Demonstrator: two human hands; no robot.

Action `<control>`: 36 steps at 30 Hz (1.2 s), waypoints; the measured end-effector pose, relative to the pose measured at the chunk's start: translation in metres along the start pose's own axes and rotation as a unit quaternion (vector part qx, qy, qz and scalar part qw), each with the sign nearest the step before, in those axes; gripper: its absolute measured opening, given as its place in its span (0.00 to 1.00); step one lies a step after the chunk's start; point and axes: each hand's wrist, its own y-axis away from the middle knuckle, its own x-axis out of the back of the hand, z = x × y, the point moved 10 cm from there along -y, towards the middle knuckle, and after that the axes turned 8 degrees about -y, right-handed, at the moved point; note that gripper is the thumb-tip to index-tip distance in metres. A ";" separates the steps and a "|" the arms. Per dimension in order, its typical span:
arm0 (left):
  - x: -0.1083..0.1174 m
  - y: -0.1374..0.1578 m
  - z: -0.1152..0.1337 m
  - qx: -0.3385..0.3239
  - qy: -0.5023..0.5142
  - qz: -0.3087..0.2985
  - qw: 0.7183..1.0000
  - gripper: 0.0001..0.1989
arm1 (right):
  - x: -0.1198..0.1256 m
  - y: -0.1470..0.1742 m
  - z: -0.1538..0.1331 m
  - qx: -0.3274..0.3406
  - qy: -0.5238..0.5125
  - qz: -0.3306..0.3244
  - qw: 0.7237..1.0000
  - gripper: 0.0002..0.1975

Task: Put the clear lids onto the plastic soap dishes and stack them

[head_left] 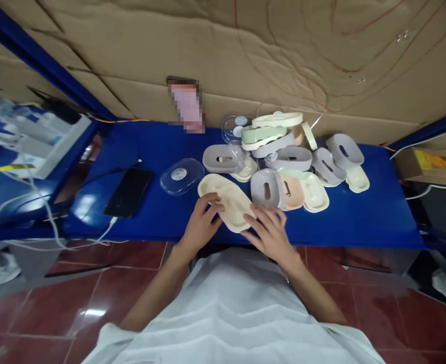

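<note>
A cream oval plastic tray (228, 199) with a moulded hollow lies slanted at the front of the blue table, between my two hands. My left hand (204, 225) grips its near left side, fingers curled over the rim. On the opposite end, my right hand (270, 232) has its fingers bent over the right edge, thumb beneath. Just beyond the tray sit a grey oval holder with a slot (223, 158) and a clear plastic lid (182, 176) with a round sticker. Right of it, a grey holder (265, 188) and a peach holder (292, 190) stand close together.
More grey, green and cream plastic parts (279, 131) are piled toward the back of the blue table (378, 212). A black phone (129, 192) with a white cable lies at left. Cardboard (132, 45) lines the back, and a small carton (428, 164) stands at right.
</note>
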 end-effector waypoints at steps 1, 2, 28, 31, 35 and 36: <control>-0.002 0.003 -0.002 -0.001 -0.003 -0.015 1.000 0.13 | -0.014 -0.002 -0.010 0.007 -0.003 -0.030 1.000 0.23; -0.004 0.005 -0.003 -0.003 -0.007 -0.029 1.000 0.16 | -0.023 -0.004 -0.018 0.014 -0.008 -0.052 0.999 0.23; 0.013 0.067 0.038 -0.138 0.021 0.036 0.990 0.25 | 0.000 0.044 -0.030 0.036 -0.151 0.018 0.988 0.20; 0.016 0.067 0.036 -0.145 0.024 0.052 0.988 0.19 | -0.018 0.042 -0.034 0.048 -0.125 0.022 0.991 0.22; 0.018 0.070 0.035 -0.146 -0.001 0.080 0.986 0.17 | -0.020 0.041 -0.030 0.037 -0.163 0.035 0.985 0.21; 0.019 0.071 0.035 -0.146 -0.004 0.088 0.985 0.17 | -0.018 0.040 -0.029 0.037 -0.179 0.033 0.983 0.20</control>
